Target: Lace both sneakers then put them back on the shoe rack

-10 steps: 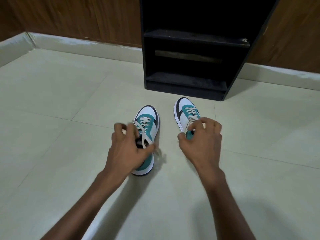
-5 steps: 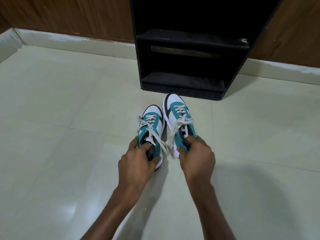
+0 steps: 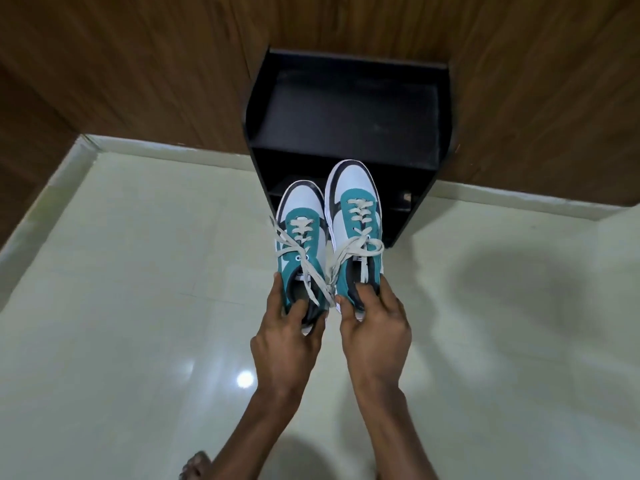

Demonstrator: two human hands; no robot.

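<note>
Gripping the heel end of the left sneaker (image 3: pixel 302 237), the left hand (image 3: pixel 287 336) has its thumb pressed along the teal outer side and its fingers curled over the collar into the dark opening. The right hand (image 3: pixel 372 327) clasps the right sneaker (image 3: pixel 353 216) the same way at its heel, fingers hooked into the opening and thumb on the inner side. Both shoes extend forward from the hands, toes pointing away from the person, side by side and nearly touching. The right one reaches farther forward, its white toe overlapping the front edge of the black shoe rack (image 3: pixel 349 109). Each shoe is teal, white and black with cream laces (image 3: pixel 332 261) threaded through the eyelets; the loose ends hang across the gap between the two shoes, and whether they are knotted cannot be told. Both sneakers appear to be held above the pale tiled floor (image 3: pixel 121 306), just in front of the rack's top shelf. The rack stands against a wood-panelled wall (image 3: pixel 138 64). A bare foot (image 3: pixel 195 467) shows at the bottom edge.
</note>
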